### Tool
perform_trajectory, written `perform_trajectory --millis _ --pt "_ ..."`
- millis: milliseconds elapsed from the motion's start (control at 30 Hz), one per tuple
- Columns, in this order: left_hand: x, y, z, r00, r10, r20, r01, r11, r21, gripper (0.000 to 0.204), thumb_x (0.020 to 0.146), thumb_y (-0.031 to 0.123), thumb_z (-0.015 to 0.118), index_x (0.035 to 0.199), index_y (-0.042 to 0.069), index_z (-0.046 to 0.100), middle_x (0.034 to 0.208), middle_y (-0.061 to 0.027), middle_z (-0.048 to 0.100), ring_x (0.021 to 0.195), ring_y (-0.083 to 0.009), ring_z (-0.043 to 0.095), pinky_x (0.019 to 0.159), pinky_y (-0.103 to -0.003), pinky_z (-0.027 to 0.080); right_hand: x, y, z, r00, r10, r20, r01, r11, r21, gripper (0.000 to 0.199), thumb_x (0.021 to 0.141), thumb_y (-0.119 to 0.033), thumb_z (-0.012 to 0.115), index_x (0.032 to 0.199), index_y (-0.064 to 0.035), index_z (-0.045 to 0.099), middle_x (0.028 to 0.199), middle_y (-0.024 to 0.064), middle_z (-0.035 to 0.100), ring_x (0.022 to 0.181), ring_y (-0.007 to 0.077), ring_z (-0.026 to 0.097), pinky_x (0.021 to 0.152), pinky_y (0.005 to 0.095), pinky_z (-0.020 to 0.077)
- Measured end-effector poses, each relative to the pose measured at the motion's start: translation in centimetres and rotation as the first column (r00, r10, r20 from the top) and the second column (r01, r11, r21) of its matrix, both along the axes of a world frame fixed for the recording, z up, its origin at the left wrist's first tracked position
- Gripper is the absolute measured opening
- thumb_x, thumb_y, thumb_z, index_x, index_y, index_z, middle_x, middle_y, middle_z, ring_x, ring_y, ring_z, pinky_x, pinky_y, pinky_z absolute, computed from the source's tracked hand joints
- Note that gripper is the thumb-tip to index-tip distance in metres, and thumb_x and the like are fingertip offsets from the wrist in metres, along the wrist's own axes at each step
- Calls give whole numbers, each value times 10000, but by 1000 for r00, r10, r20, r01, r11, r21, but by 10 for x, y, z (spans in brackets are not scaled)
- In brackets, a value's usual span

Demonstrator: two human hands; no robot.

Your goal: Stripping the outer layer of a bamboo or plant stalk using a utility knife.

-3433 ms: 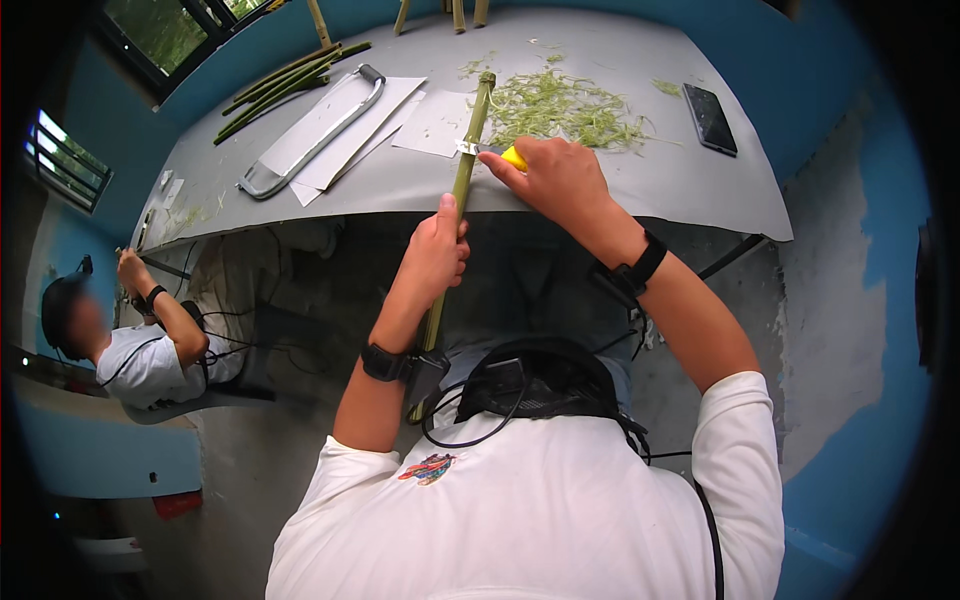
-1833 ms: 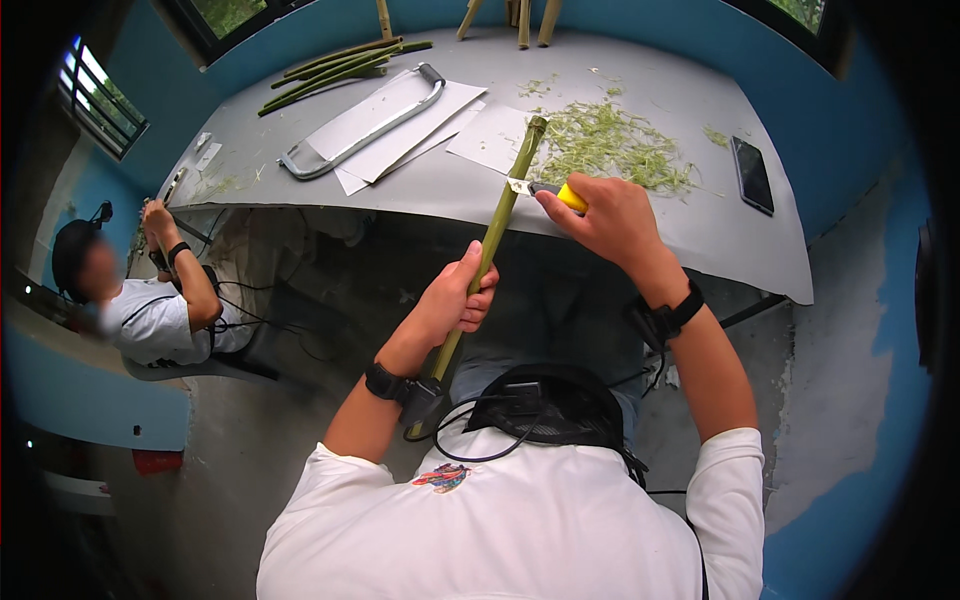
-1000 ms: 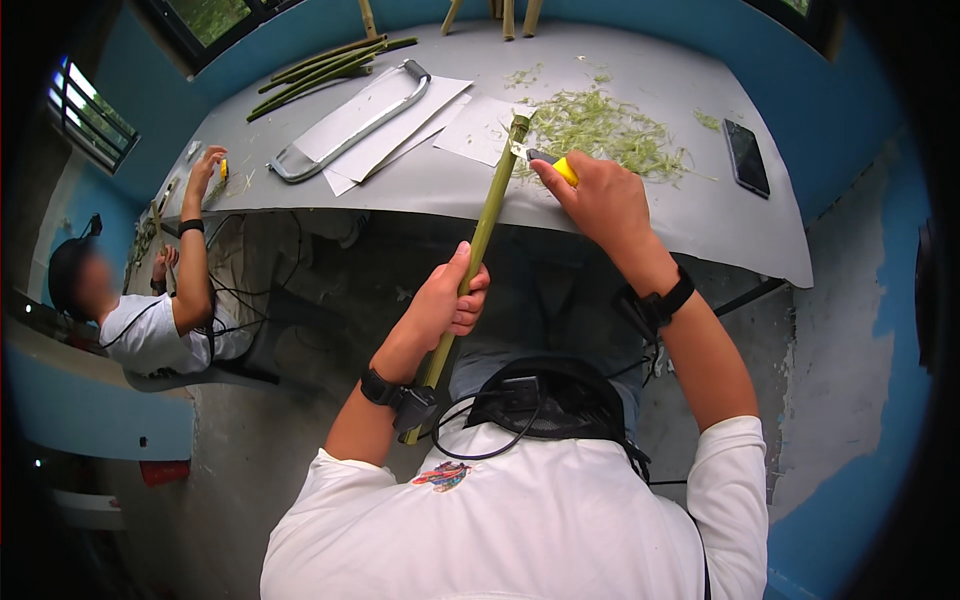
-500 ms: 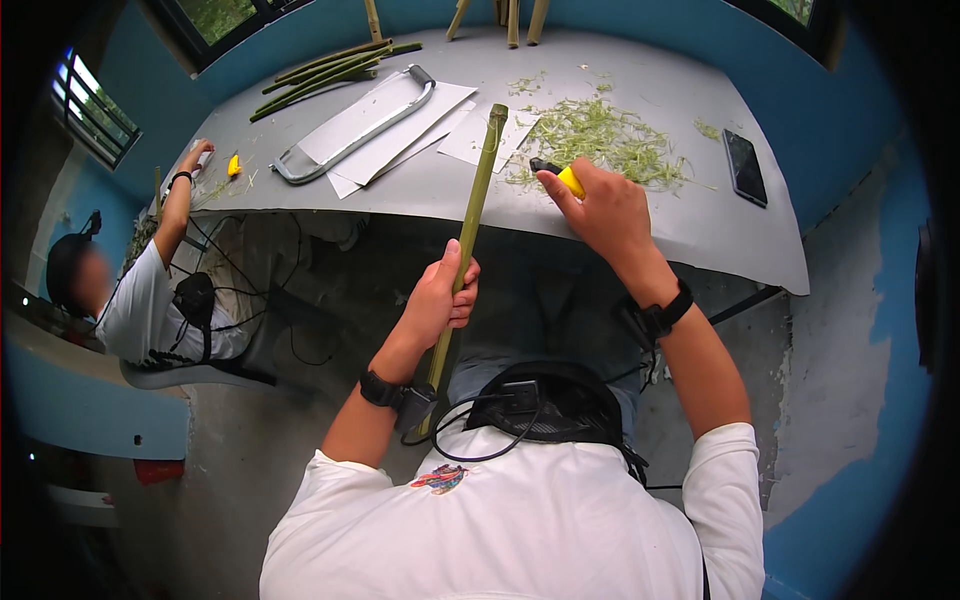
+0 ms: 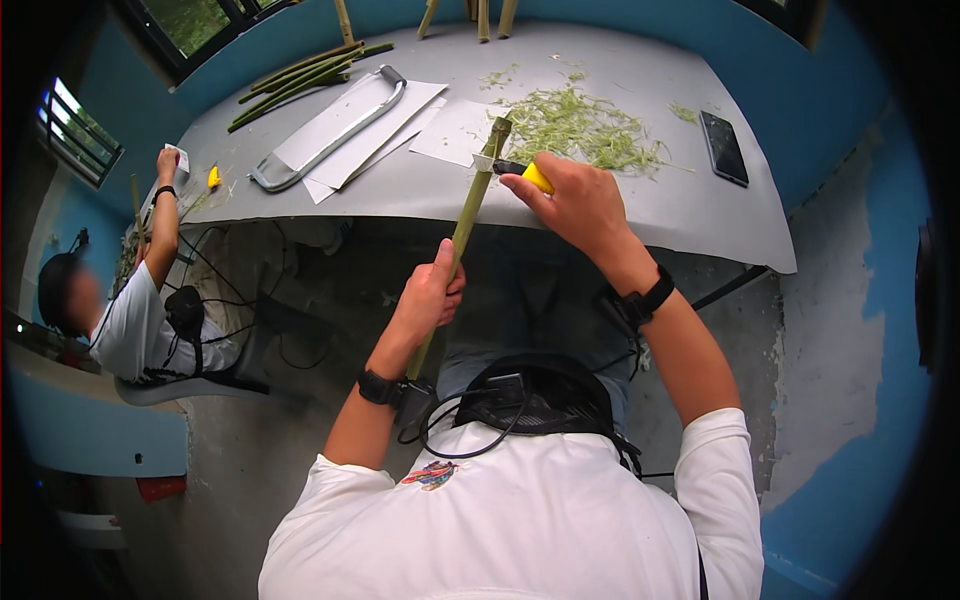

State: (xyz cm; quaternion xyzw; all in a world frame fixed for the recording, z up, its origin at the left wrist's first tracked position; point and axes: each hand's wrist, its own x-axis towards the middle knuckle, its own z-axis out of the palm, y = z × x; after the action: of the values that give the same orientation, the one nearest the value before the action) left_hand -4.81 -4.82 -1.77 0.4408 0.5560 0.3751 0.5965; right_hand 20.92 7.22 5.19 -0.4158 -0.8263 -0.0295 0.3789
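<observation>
Bamboo (image 5: 471, 207) slants away rightward, left hand (image 5: 430, 292) wrapped round it, right hand (image 5: 573, 200) gripping knife (image 5: 538, 178).

The bamboo pole (image 5: 466, 214) looks woody and smooth, with a slight sheen; the knife (image 5: 538, 179) has a yellow plastic handle and a metal blade. At left, the saw frame (image 5: 357, 131) is smooth silvery metal over matt white paper (image 5: 402, 118). Fibrous shavings (image 5: 578, 125) lie on the matt grey table covering (image 5: 690, 225). At right, the phone (image 5: 723, 147) is glossy, the wall (image 5: 835, 340) rough (its paint visibly patchy). The near shirt (image 5: 530, 510) is soft matt cloth.
</observation>
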Motion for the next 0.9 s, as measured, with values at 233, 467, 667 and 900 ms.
perform_trajectory --millis 233,467,667,900 --pt "0 -12 -9 999 -37 28 40 995 -89 779 1133 838 352 756 158 398 620 79 311 492 -50 253 457 -261 220 -4 5 -5 990 -130 -51 130 991 -13 677 1087 -685 652 791 -76 624 638 151 664 585 388 712 535 470 546" --pt "-14 -29 -18 997 -22 72 33 988 -150 783 1130 843 355 747 161 388 624 77 310 497 -49 248 459 -257 215 -3 7 -7 983 -155 -103 156 988 2 665 1091 -682 654 803 -84 609 623 136 641 567 373 693 535 473 537" --pt "-15 -16 -11 996 -31 87 40 994 -101 786 1132 840 354 759 150 400 634 70 324 505 -53 267 468 -260 236 -2 -3 0 997 83 5 -83 996 -13 665 1036 -670 738 726 -93 621 607 144 628 557 370 679 544 476 527" --pt "-4 -15 -12 993 80 -92 -78 996 33 804 1126 841 372 771 124 444 632 47 392 509 -64 350 474 -273 299 -9 2 -2 997 -35 63 36 999 -15 656 1042 -662 731 748 -81 651 621 157 670 585 389 714 544 477 549"
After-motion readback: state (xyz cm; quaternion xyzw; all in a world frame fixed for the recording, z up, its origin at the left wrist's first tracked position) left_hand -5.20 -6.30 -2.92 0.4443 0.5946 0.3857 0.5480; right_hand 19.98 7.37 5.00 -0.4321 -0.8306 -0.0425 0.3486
